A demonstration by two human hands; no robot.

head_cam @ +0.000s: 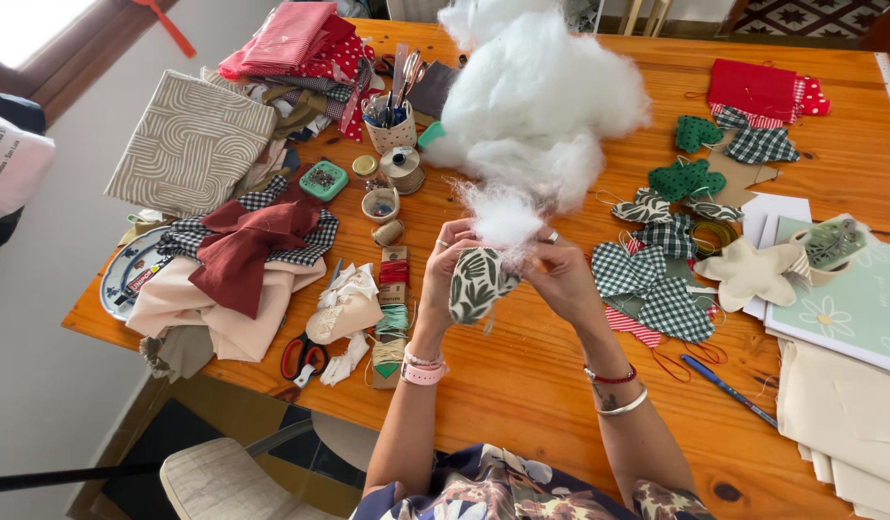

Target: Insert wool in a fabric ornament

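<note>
My left hand (447, 274) grips a small fabric ornament (476, 284) with a green leaf print on cream. My right hand (560, 274) pinches a tuft of white stuffing (503, 217) at the ornament's top opening. Both hands hover just above the wooden table (522, 376). A big heap of white stuffing (536, 96) lies right behind them.
Folded fabrics (243, 260) are piled at left, with red-handled scissors (305, 356) and thread spools (392, 323) nearby. Sewn green checked hearts and stars (657, 289) lie at right, beside a blue pen (729, 390), cream cloth (839, 414) and a cup of tools (392, 120).
</note>
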